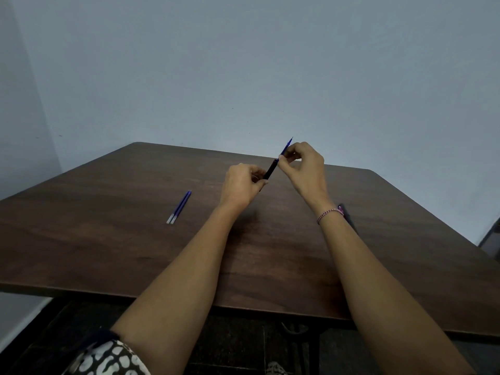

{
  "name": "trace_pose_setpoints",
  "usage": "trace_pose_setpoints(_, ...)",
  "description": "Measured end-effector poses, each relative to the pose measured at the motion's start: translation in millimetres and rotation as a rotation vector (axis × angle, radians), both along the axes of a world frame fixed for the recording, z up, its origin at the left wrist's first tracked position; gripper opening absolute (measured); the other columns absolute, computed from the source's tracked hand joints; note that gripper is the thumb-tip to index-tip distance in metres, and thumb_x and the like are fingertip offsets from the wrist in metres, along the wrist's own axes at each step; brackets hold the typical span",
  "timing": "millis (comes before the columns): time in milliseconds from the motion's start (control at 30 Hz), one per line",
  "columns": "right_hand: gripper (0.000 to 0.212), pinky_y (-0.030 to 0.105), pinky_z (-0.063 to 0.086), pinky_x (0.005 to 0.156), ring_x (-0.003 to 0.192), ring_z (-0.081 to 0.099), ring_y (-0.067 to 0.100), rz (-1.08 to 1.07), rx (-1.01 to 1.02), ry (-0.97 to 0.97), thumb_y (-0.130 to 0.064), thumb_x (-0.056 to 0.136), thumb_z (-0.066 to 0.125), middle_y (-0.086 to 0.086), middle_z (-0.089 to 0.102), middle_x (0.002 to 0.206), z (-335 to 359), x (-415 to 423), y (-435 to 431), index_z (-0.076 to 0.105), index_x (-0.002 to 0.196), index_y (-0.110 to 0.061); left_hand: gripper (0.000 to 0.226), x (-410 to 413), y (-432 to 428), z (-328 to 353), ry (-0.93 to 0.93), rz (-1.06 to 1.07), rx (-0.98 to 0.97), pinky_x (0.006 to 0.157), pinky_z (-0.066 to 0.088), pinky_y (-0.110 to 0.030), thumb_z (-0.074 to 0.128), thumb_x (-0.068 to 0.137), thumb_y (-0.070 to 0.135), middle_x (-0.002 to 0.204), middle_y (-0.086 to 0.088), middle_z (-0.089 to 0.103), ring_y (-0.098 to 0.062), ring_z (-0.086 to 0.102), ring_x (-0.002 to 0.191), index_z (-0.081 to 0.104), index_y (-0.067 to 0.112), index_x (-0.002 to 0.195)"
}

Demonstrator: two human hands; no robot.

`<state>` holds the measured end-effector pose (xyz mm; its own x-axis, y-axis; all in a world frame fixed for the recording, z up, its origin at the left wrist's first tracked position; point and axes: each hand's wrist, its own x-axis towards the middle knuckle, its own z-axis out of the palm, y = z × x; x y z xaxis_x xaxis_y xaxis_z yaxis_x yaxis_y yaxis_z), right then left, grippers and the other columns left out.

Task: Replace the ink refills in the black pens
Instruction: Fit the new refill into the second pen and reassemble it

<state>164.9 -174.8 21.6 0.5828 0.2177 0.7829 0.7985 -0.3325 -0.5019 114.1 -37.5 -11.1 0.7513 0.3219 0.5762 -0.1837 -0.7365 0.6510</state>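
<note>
While hands grip slim blue refill [286,146] | matte black barrel [271,169] | woodgrain table [108,212]

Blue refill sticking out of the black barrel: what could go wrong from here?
The blue refill is thin, pinched by the right hand; it could bend if angled off the black barrel held by the left hand. The two spare refills lie loose and might roll.
</note>
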Motion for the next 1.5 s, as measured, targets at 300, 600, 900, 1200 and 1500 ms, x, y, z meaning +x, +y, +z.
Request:
trace_pose_setpoints(300, 0.017, 0.026, 0.052, 0.072, 0.075, 0.061, 0.007, 0.011, 0.026, 0.061, -0.033, 0.091, 0.057, -0.003, 0.063, 0.081, -1, -2, 2, 0.062, 0.084, -0.018, 0.019, 0, 1, 1, 0.011, 0.021, -0.014, 0.076, 0.057, -0.03, 0.075, 0.076, 0.017, 0.085, 0.0, 0.074, -0.009, 0.068, 0.075, 0.074, 0.017, 0.095)
trace_pose_setpoints(600, 0.022, 0.031, 0.058, 0.062, 0.066, 0.063, 0.005, 0.094, 0.141, 0.116, -0.034, 0.093, 0.056, 0.006, 0.066, 0.074, 0, -9, 4, 0.066, 0.085, -0.016, 0.019, -2, -2, 4, -0.041, -0.009, 0.016, 0.077, 0.057, -0.033, 0.075, 0.076, 0.015, 0.086, -0.003, 0.074, -0.011, 0.068, 0.074, 0.074, 0.014, 0.096)
trace_pose_setpoints(900, 0.039, 0.022, 0.045, 0.066, 0.065, 0.052, 0.006, 0.031, 0.09, 0.102, -0.044, 0.094, 0.049, -0.015, 0.054, 0.085, -10, -5, 7, 0.046, 0.126, -0.021, 0.023, -7, 14, 10, -0.122, 0.13, -0.091, 0.079, 0.056, -0.027, 0.072, 0.08, 0.016, 0.092, -0.002, 0.073, -0.011, 0.068, 0.081, 0.071, 0.011, 0.102)
trace_pose_setpoints(1200, 0.029, 0.028, 0.04, 0.084, 0.109, 0.047, 0.017, 0.009, -0.217, 0.04, -0.031, 0.092, 0.056, -0.014, 0.061, 0.091, -29, -12, 22, 0.056, 0.118, -0.02, 0.02, -18, 42, 9, -0.106, 0.425, -0.196, 0.086, 0.052, -0.035, 0.059, 0.089, 0.013, 0.102, -0.006, 0.069, -0.02, 0.064, 0.093, 0.067, 0.013, 0.108)
trace_pose_setpoints(1500, 0.03, 0.04, 0.024, 0.102, 0.117, 0.046, 0.018, -0.111, -0.687, -0.213, -0.038, 0.093, 0.05, -0.006, 0.064, 0.113, -49, -19, 53, 0.058, 0.121, -0.032, 0.02, -20, 39, 6, -0.07, 0.501, -0.155, 0.074, 0.051, -0.032, 0.06, 0.089, 0.015, 0.101, -0.005, 0.07, -0.022, 0.066, 0.091, 0.067, 0.017, 0.107)
